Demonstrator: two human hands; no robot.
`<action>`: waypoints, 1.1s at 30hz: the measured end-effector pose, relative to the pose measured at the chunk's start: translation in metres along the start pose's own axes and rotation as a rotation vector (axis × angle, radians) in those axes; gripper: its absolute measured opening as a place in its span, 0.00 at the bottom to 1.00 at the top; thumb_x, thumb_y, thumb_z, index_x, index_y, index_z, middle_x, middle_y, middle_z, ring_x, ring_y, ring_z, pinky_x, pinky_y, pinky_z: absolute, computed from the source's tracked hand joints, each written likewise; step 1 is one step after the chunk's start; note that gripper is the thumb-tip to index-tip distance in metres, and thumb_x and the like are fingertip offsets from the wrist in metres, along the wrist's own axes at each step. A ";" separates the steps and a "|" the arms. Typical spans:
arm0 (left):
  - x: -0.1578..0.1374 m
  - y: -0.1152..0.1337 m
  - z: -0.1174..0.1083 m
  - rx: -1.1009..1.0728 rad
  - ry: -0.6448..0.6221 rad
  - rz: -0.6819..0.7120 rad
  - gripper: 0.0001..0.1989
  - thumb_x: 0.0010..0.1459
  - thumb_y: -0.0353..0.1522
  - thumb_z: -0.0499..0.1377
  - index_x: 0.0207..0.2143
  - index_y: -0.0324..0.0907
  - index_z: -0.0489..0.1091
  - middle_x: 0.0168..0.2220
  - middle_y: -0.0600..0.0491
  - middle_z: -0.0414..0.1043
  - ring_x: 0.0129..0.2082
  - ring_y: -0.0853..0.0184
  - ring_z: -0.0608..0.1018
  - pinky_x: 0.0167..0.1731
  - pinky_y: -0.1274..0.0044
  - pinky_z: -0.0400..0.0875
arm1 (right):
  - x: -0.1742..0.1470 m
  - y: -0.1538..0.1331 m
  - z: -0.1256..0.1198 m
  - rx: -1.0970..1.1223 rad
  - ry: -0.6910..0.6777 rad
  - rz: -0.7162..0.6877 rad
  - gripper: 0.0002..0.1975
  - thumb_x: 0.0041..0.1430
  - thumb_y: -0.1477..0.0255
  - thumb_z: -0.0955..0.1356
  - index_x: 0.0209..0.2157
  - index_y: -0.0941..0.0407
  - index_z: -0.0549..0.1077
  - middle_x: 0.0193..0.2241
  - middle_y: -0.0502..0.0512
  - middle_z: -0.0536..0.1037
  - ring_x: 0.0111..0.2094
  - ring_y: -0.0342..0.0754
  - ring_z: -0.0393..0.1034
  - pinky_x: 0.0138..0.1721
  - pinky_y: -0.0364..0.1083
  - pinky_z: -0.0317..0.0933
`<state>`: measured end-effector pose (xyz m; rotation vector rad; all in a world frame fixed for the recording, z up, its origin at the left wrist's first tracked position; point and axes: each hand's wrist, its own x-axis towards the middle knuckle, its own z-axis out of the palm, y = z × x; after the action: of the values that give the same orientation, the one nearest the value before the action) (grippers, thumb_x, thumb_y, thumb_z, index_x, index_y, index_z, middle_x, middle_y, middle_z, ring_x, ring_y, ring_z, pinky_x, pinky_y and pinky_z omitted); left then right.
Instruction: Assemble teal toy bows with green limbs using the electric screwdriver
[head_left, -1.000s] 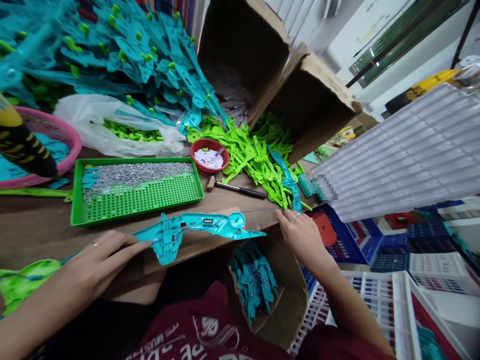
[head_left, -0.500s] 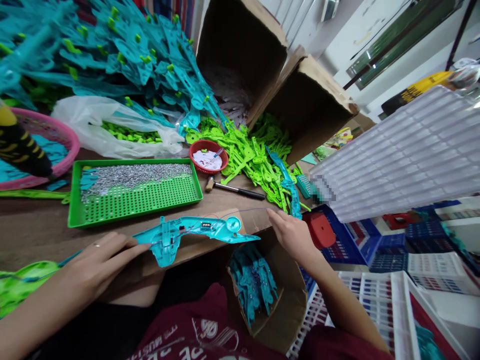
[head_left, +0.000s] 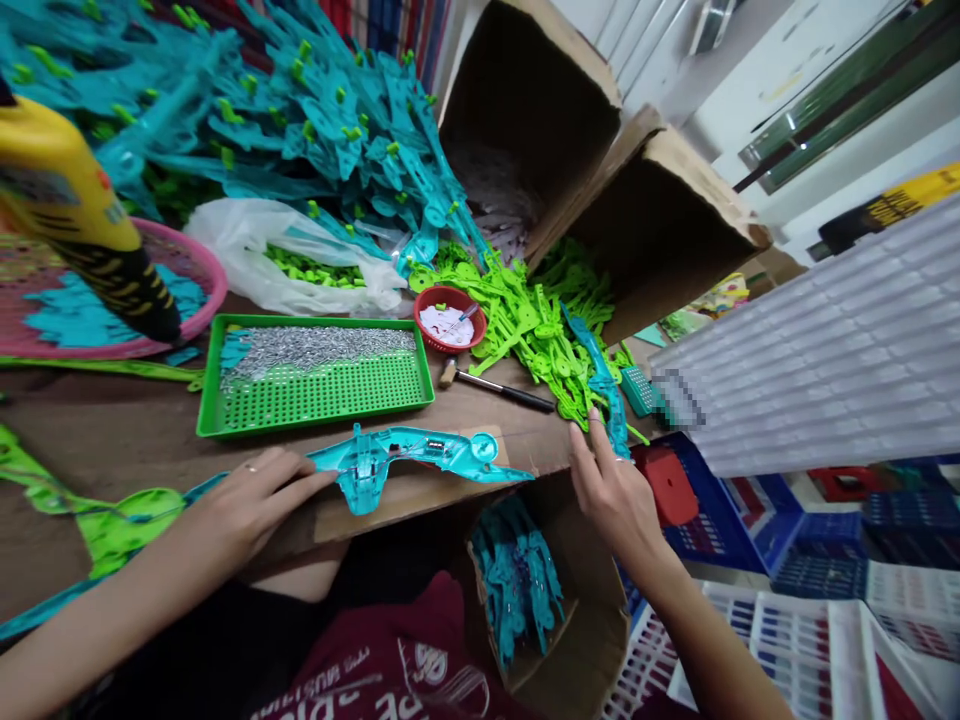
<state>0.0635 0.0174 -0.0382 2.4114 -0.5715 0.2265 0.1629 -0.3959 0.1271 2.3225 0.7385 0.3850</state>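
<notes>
A long, curved teal plastic shell half (head_left: 442, 452) lies on the wooden board at the table's front edge, its hollow side up. Thin wires and small metal parts show inside it. My left hand (head_left: 262, 500) grips the shell's left part, fingers laid over it and pressed together. My right hand (head_left: 615, 495) is apart from that shell, off its right tip, with its fingers spread. Its fingertips are at the near edge of a pile of lime-green plastic parts (head_left: 525, 325), beside another teal piece (head_left: 600, 375). Nothing shows in its grasp.
Behind the shell lie a green tray (head_left: 322, 400) of small metal pieces, a hammer (head_left: 506, 390) and a red basket (head_left: 450, 345). A yellow-and-black tool (head_left: 97, 220) stands at left. Teal parts fill a cardboard box (head_left: 577, 620) below the table edge. A wired lime-green piece (head_left: 127, 520) lies left.
My right hand has moved slightly away from the shell, and its fingers have spread toward the green pile. The left hand stays on the shell. The view has shifted left.
</notes>
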 end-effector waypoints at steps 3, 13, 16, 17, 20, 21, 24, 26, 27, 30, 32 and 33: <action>0.003 0.002 -0.001 0.017 0.042 -0.011 0.21 0.70 0.26 0.44 0.56 0.45 0.70 0.45 0.47 0.72 0.45 0.60 0.72 0.49 0.68 0.68 | -0.009 0.001 -0.005 0.023 0.090 -0.013 0.20 0.67 0.72 0.63 0.57 0.65 0.70 0.65 0.76 0.62 0.24 0.43 0.69 0.27 0.46 0.63; 0.015 0.000 -0.019 0.043 0.095 0.102 0.19 0.67 0.25 0.47 0.53 0.45 0.72 0.42 0.50 0.73 0.42 0.65 0.74 0.43 0.75 0.69 | -0.029 0.001 0.002 -0.005 0.005 -0.355 0.22 0.64 0.84 0.58 0.56 0.65 0.70 0.58 0.73 0.72 0.36 0.49 0.74 0.34 0.48 0.64; 0.017 -0.001 -0.026 0.074 0.073 0.224 0.20 0.66 0.25 0.48 0.55 0.46 0.71 0.41 0.51 0.73 0.39 0.67 0.74 0.39 0.79 0.68 | -0.027 0.006 0.014 -0.069 -0.006 -0.202 0.21 0.65 0.83 0.58 0.55 0.65 0.71 0.59 0.74 0.71 0.35 0.49 0.74 0.33 0.48 0.63; 0.017 0.000 -0.027 0.084 0.085 0.236 0.20 0.66 0.25 0.47 0.55 0.45 0.71 0.41 0.51 0.73 0.38 0.68 0.74 0.39 0.79 0.68 | -0.027 0.007 0.017 -0.081 -0.011 -0.182 0.20 0.65 0.82 0.58 0.55 0.65 0.71 0.59 0.74 0.70 0.35 0.49 0.74 0.33 0.47 0.63; 0.017 0.003 -0.029 0.119 0.140 0.215 0.19 0.68 0.25 0.46 0.54 0.44 0.70 0.41 0.50 0.72 0.39 0.67 0.74 0.41 0.79 0.67 | -0.025 0.009 0.021 -0.062 -0.001 -0.245 0.18 0.65 0.82 0.59 0.52 0.65 0.73 0.60 0.74 0.70 0.33 0.47 0.73 0.32 0.47 0.62; 0.017 0.003 -0.028 0.134 0.139 0.211 0.19 0.68 0.26 0.46 0.54 0.43 0.70 0.41 0.49 0.72 0.39 0.67 0.74 0.41 0.79 0.67 | -0.025 0.009 0.021 -0.046 0.020 -0.289 0.17 0.65 0.81 0.60 0.50 0.65 0.73 0.60 0.74 0.70 0.32 0.47 0.73 0.32 0.48 0.62; 0.016 0.000 -0.024 0.150 0.099 0.201 0.19 0.68 0.26 0.46 0.55 0.44 0.70 0.41 0.49 0.72 0.40 0.67 0.73 0.41 0.80 0.68 | -0.029 0.007 0.014 0.031 0.114 -0.414 0.13 0.67 0.77 0.62 0.47 0.64 0.75 0.60 0.72 0.70 0.30 0.45 0.72 0.31 0.48 0.63; 0.015 -0.003 -0.018 0.127 0.107 0.142 0.19 0.68 0.25 0.46 0.54 0.44 0.71 0.42 0.49 0.72 0.40 0.66 0.73 0.42 0.78 0.68 | -0.036 0.006 0.007 0.127 0.169 -0.468 0.12 0.67 0.75 0.63 0.47 0.61 0.76 0.59 0.68 0.72 0.29 0.43 0.72 0.29 0.47 0.64; 0.014 -0.004 -0.014 0.116 0.110 0.122 0.19 0.68 0.25 0.47 0.54 0.44 0.71 0.42 0.49 0.72 0.40 0.66 0.73 0.43 0.77 0.68 | -0.041 0.006 0.004 0.180 0.197 -0.479 0.12 0.67 0.74 0.64 0.48 0.58 0.76 0.58 0.65 0.74 0.29 0.43 0.72 0.28 0.46 0.64; 0.012 -0.002 -0.002 0.124 0.063 0.104 0.19 0.68 0.24 0.47 0.53 0.44 0.72 0.42 0.50 0.72 0.40 0.65 0.73 0.44 0.75 0.68 | -0.053 0.009 -0.002 0.227 0.316 -0.419 0.15 0.66 0.72 0.67 0.52 0.51 0.74 0.49 0.59 0.81 0.30 0.44 0.75 0.30 0.46 0.67; 0.012 0.005 0.005 0.159 0.015 0.124 0.20 0.68 0.23 0.47 0.53 0.45 0.72 0.42 0.50 0.72 0.41 0.64 0.73 0.44 0.73 0.68 | -0.049 0.014 -0.002 0.178 0.415 -0.305 0.18 0.64 0.72 0.68 0.55 0.49 0.74 0.43 0.58 0.83 0.36 0.48 0.77 0.37 0.47 0.70; 0.012 0.008 0.008 0.179 0.006 0.138 0.20 0.67 0.23 0.46 0.53 0.44 0.72 0.42 0.49 0.72 0.42 0.63 0.73 0.44 0.72 0.68 | -0.040 0.016 0.000 0.161 0.447 -0.233 0.19 0.63 0.73 0.68 0.55 0.49 0.73 0.41 0.59 0.83 0.39 0.52 0.78 0.40 0.49 0.70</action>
<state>0.0702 0.0026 -0.0368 2.5440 -0.7442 0.3567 0.1370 -0.4300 0.1353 2.2851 1.2829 0.7754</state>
